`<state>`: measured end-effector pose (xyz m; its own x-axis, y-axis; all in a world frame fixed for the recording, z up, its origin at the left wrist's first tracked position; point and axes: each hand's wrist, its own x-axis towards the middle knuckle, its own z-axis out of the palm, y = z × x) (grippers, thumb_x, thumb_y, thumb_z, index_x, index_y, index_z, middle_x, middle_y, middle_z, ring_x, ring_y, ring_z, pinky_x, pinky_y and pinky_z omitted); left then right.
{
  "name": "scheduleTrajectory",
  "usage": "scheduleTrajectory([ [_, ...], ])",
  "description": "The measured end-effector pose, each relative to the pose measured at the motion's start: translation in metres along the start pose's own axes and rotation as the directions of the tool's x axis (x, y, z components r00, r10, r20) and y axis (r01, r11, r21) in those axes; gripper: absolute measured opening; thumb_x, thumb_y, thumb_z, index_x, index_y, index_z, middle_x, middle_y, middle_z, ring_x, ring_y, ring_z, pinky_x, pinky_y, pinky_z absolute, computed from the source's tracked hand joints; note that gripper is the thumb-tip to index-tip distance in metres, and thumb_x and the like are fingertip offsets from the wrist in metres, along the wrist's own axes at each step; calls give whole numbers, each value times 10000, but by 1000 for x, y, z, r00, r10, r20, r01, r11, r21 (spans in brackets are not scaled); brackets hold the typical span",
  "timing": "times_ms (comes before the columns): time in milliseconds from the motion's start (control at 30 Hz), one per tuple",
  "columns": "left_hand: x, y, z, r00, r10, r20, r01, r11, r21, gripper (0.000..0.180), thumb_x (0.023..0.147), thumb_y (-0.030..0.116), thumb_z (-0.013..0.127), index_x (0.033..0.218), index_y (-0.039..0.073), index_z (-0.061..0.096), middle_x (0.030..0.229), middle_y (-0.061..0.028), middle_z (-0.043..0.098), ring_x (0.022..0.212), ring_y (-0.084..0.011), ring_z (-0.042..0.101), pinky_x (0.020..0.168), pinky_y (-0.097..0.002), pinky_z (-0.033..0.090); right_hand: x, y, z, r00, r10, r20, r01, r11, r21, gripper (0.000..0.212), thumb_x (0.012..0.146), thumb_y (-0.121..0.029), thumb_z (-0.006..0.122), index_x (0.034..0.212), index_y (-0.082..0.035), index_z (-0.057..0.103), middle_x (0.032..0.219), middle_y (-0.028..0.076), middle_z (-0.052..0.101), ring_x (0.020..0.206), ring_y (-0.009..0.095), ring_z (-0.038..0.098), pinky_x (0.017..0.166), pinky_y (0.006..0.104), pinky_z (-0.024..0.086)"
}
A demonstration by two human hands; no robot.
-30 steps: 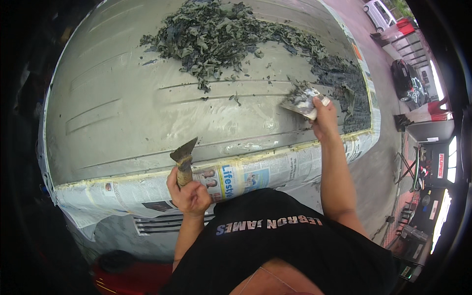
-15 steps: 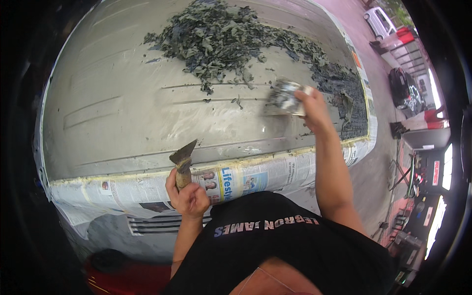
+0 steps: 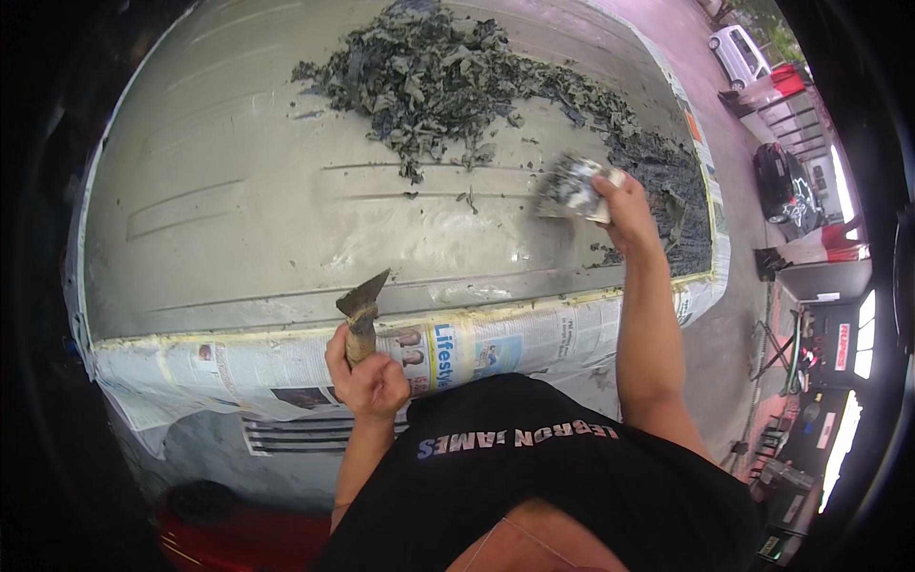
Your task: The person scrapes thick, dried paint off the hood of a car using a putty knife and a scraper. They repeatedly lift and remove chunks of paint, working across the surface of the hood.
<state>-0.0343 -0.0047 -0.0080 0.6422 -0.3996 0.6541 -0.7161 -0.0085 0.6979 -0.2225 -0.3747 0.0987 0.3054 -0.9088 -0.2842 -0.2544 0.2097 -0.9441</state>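
My left hand (image 3: pixel 370 384) is wrapped round the worn handle of a scraper (image 3: pixel 361 303). The scraper's dark, flared blade points up over the taped edge of a ribbed, pale vehicle roof panel (image 3: pixel 238 257). Farther right, my right hand (image 3: pixel 631 212) grips a smeared grey-and-white wad (image 3: pixel 574 189) low over the panel. Motion blurs the wad, so I cannot tell whether it is paper or cloth. A heap of dark peeled paint flakes (image 3: pixel 419 86) lies beyond it. Dark, wrinkled coating (image 3: pixel 681 181) covers the panel's right edge.
Newspaper sheets (image 3: pixel 515 357) with yellow tape line the panel's near edge. Below them a slatted grille (image 3: pixel 295 437) and a red car (image 3: pixel 238 539) show. At right are red-and-white barriers (image 3: pixel 810 246), a dark car (image 3: pixel 786 181) and a white van (image 3: pixel 739 55).
My right hand has moved the wad a little to the right across the panel. The left hand keeps the scraper in nearly the same place, and the view has shifted slightly.
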Motion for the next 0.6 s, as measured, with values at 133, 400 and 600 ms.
scheduleTrajectory([
  [133, 2, 3, 1, 1000, 3, 13, -3, 1000, -9, 243, 696, -42, 645, 912, 69, 655, 1277, -360, 579, 1099, -470, 658, 895, -461, 560, 3, 28, -20, 1000, -18, 10, 19, 998, -57, 235, 990, -60, 618, 1192, 58, 596, 1028, 131, 712, 861, 203, 722, 761, 360, 607],
  [400, 3, -1, -2, 999, 28, 39, -28, 1000, 1, 252, 697, -40, 644, 925, 65, 666, 1278, -363, 576, 1099, -475, 656, 926, -467, 551, -11, 4, 22, 1000, 9, -25, -11, 995, -99, 351, 931, -37, 652, 1241, 106, 567, 1006, 147, 704, 794, 184, 673, 632, 312, 546],
  [600, 2, 0, -2, 999, 17, 42, -17, 1000, 3, 253, 690, -48, 636, 915, 62, 667, 1279, -363, 575, 1105, -476, 655, 926, -462, 552, 9, 25, 24, 997, -74, 38, 77, 992, -104, 232, 967, -20, 625, 1183, 60, 595, 996, 142, 713, 825, 197, 710, 661, 344, 585],
])
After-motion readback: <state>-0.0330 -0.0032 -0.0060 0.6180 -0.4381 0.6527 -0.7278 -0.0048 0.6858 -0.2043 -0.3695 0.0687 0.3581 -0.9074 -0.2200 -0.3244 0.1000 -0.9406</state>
